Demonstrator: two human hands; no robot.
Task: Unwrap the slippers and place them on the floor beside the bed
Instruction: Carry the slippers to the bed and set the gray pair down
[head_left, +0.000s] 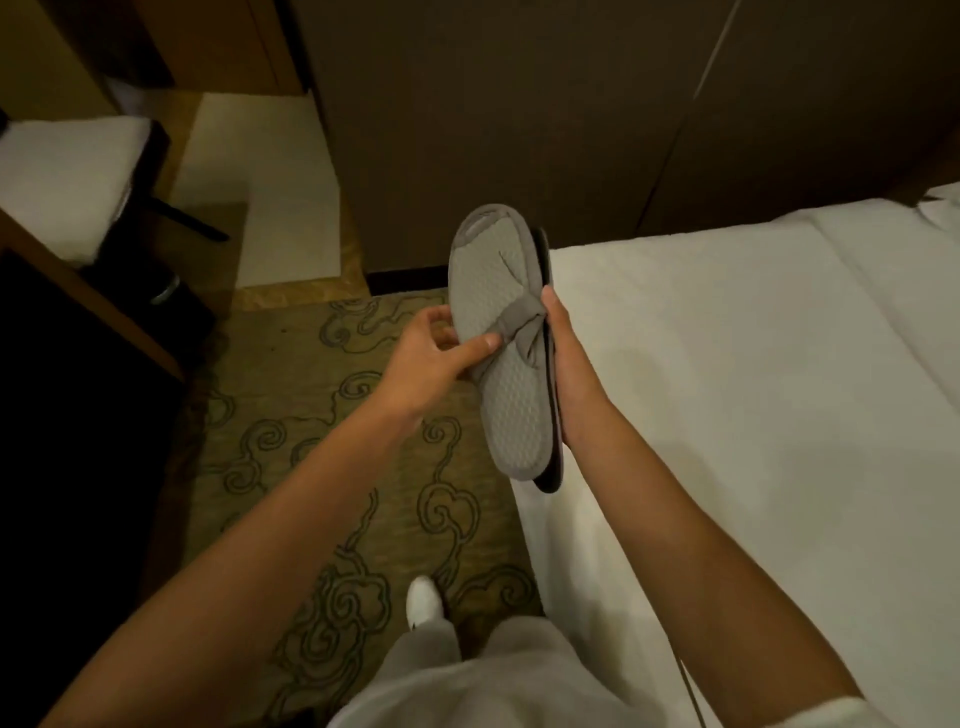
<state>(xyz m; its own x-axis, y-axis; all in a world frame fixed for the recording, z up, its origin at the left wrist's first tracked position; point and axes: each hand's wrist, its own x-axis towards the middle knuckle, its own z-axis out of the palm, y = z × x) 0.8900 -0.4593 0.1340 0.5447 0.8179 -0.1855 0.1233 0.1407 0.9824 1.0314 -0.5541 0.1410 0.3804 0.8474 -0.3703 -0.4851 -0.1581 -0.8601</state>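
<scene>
A pair of grey slippers is held upright in the air, stacked flat against each other, over the edge of the bed. A grey band is tied around their middle. My left hand pinches the band with its thumb on the front sole. My right hand grips the stack from the right side and behind, against the dark sole of the rear slipper. The patterned carpet floor lies below, beside the bed.
A dark desk stands at the left with a chair behind it. A brown wall panel rises ahead. My foot in a white shoe stands on the carpet near the bed's edge.
</scene>
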